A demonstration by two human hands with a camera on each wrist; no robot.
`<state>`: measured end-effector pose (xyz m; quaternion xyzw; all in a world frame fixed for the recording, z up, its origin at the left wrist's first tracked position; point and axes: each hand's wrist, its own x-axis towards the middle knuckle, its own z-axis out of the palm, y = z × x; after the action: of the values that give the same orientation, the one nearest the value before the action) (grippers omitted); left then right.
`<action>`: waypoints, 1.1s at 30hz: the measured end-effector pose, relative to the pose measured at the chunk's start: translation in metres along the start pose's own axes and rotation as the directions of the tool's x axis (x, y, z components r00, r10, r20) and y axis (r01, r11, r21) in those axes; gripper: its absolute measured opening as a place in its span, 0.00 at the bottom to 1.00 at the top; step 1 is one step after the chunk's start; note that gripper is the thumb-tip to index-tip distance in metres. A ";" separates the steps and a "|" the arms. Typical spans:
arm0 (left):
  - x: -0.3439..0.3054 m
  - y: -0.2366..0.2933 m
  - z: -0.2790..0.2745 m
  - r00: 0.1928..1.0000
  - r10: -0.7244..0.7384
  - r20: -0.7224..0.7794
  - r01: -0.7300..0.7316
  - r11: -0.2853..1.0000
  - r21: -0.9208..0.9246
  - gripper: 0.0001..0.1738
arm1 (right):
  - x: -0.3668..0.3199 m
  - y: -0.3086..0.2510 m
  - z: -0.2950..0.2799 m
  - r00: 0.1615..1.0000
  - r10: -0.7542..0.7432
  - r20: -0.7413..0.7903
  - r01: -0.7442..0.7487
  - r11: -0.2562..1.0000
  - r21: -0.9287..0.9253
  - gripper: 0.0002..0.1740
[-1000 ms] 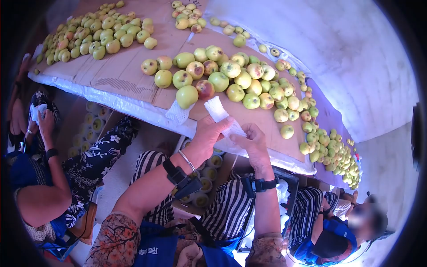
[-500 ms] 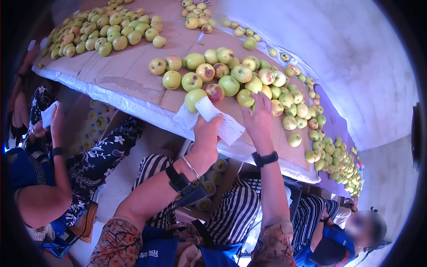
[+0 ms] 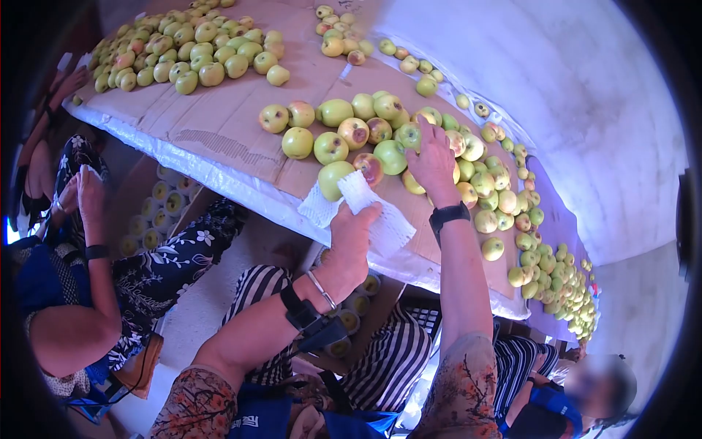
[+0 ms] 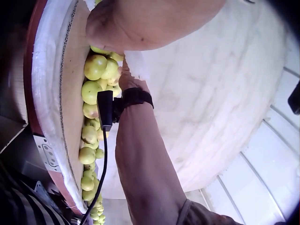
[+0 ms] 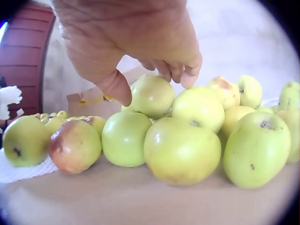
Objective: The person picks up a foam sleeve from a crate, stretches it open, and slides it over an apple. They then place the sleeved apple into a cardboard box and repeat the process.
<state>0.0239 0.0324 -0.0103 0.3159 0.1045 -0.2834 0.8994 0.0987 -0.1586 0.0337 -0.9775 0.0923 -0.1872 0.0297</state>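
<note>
My left hand point(image 3: 352, 245) pinches a white foam net point(image 3: 391, 225) at the table's near edge; its upper end stands beside a green apple point(image 3: 333, 180), which rests on another foam net point(image 3: 316, 208). Over the middle pile, my right hand point(image 3: 436, 167) reaches with fingers spread. In the right wrist view that hand point(image 5: 133, 40) hangs above a green apple point(image 5: 153, 96), thumb to its left and fingertips at its far right side; a firm grip does not show. The left wrist view has my left hand point(image 4: 136, 23) large at the top.
More apples point(image 3: 183, 55) are heaped at the left and down the right side point(image 3: 548, 256) of the cardboard-covered table point(image 3: 234, 121). Boxes of netted apples point(image 3: 164, 201) stand below. People sit at both sides, one handling white netting point(image 3: 88, 175).
My right hand has left the foam net and moved up and away onto the apple pile. My left hand keeps the net, which hangs wider open. The view has shifted slightly.
</note>
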 end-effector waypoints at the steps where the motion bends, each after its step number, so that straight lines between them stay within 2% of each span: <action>1: 0.001 -0.001 0.000 1.000 -0.004 -0.003 0.004 1.000 0.008 0.10 | 0.001 0.001 -0.002 1.000 -0.018 0.021 0.019 0.999 -0.049 0.40; 4: 0.002 -0.001 -0.001 1.000 -0.019 -0.006 0.019 0.999 0.027 0.10 | 0.004 0.001 -0.010 0.999 0.034 0.027 -0.034 0.999 0.003 0.38; 5: 0.003 0.000 -0.002 1.000 -0.023 -0.011 0.023 0.998 0.051 0.10 | 0.004 0.007 -0.006 0.994 0.110 -0.029 -0.099 0.963 0.253 0.35; 6: 0.003 0.001 -0.002 0.999 -0.027 -0.018 0.029 0.997 0.074 0.10 | 0.001 0.011 -0.003 0.979 0.196 -0.062 -0.141 0.861 0.488 0.32; 7: 0.004 0.002 -0.002 0.999 -0.033 -0.025 0.035 0.995 0.097 0.10 | -0.003 0.015 0.000 0.955 0.287 -0.070 -0.160 0.703 0.693 0.30; 8: 0.004 0.003 -0.002 1.000 -0.019 -0.007 0.020 0.997 0.079 0.11 | -0.009 0.021 0.001 0.945 0.325 0.035 -0.183 0.436 0.881 0.28; 9: 0.003 0.005 -0.001 1.000 -0.009 0.012 0.008 0.998 0.064 0.11 | -0.021 0.018 -0.008 0.932 0.333 0.146 -0.196 0.123 0.973 0.27; 10: 0.002 0.006 0.001 1.000 -0.003 0.031 0.001 0.999 0.050 0.12 | -0.035 0.015 -0.018 0.917 0.309 0.252 -0.195 -0.204 0.959 0.26; 13: -0.002 0.011 0.004 0.996 0.048 0.071 -0.053 0.997 0.061 0.14 | -0.071 -0.006 -0.037 0.917 0.268 0.296 -0.163 -0.425 0.890 0.25; 14: 0.004 0.008 0.000 0.998 0.044 0.053 -0.050 0.992 0.118 0.15 | -0.083 -0.013 -0.041 0.926 0.262 0.271 -0.135 -0.441 0.888 0.27; 18: 0.000 0.013 0.005 0.993 0.092 0.080 -0.097 0.993 0.063 0.15 | -0.117 -0.015 -0.050 0.939 0.159 0.304 -0.147 -0.614 0.776 0.30; 21: 0.002 0.012 0.006 0.990 0.109 0.087 -0.111 0.993 0.027 0.15 | -0.137 -0.031 -0.065 0.938 0.214 0.272 -0.087 -0.614 0.785 0.30; 24: 0.003 0.010 0.007 0.988 0.110 0.105 -0.110 0.994 -0.010 0.16 | -0.156 -0.029 -0.065 0.944 0.219 0.246 -0.092 -0.541 0.836 0.33; 30: 0.004 0.008 0.013 0.985 0.126 0.116 -0.127 0.992 0.001 0.18 | -0.179 -0.011 -0.053 0.951 0.142 0.275 -0.095 -0.711 0.696 0.44; 33: 0.003 0.008 0.013 0.983 0.132 0.126 -0.136 0.990 0.024 0.18 | -0.186 -0.021 -0.060 0.958 0.121 0.261 -0.140 -0.596 0.791 0.46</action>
<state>0.0310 0.0277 0.0028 0.3184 0.0221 -0.2428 0.9161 -0.0902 -0.1038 0.0245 -0.4008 0.0183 -0.1562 0.9026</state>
